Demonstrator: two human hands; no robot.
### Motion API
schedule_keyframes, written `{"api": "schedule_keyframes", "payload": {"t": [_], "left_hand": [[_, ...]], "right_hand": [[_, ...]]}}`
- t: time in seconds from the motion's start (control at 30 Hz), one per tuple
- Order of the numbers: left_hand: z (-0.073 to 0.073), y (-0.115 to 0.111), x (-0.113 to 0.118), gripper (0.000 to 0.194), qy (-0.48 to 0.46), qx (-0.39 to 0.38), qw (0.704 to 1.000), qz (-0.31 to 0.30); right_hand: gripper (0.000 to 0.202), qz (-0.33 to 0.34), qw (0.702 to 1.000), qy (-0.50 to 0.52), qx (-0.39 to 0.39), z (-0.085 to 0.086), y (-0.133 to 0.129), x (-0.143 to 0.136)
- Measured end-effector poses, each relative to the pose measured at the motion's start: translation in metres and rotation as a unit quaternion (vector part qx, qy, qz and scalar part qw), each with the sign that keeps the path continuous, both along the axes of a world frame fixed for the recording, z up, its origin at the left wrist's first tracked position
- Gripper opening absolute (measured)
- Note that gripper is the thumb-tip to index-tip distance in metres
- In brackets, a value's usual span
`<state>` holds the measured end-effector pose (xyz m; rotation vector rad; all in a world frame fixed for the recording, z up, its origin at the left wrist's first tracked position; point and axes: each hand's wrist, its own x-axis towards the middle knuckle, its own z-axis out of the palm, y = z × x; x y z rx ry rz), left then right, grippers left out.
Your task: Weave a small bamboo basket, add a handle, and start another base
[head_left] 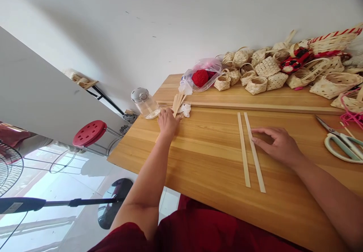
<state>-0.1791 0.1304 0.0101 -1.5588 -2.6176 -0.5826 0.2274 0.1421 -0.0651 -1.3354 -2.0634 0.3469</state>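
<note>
Two pale flat bamboo strips lie side by side on the wooden table, a left strip [244, 153] and a right strip [257, 165]. My right hand [279, 144] has its thumb and index fingertips together on the right strip's edge, with the palm raised beside it. Farther left, my left hand [168, 123] reaches over a bundle of bamboo strips [178, 102], fingers bent down and closed around its near part. The hand hides that end of the bundle. A crumpled white scrap [185, 110] sits just right of it.
A clear bottle with a grey lid [146, 102] stands left of the bundle. Behind are red yarn [200, 78] in a plastic bag and several small woven baskets [268, 67]. Scissors [342, 142] lie at right, near pink cord [353, 112]. A red stool [89, 133] stands beyond the table's left edge.
</note>
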Motion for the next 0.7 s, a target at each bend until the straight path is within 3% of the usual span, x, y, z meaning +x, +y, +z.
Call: {"api": "schedule_keyframes", "payload": {"t": [0.1,0.23,0.53,0.7], "left_hand": [[-0.011,0.001,-0.022,0.057,-0.031,-0.034,0.999,0.012],[-0.017,0.006,-0.031,0.044,-0.082,-0.041,0.996,0.015],[-0.024,0.010,-0.055,0.027,-0.205,0.003,0.978,0.042],[-0.027,0.006,-0.059,0.032,-0.253,0.062,0.964,0.047]], "right_hand": [[0.034,-0.019,0.999,0.016,-0.020,0.003,0.000,-0.002],[0.030,-0.015,0.999,0.030,-0.029,0.006,-0.002,-0.002],[0.042,-0.014,0.984,0.122,-0.126,0.010,-0.005,0.013],[0.039,-0.021,0.964,0.210,-0.162,0.015,-0.007,0.016]]}}
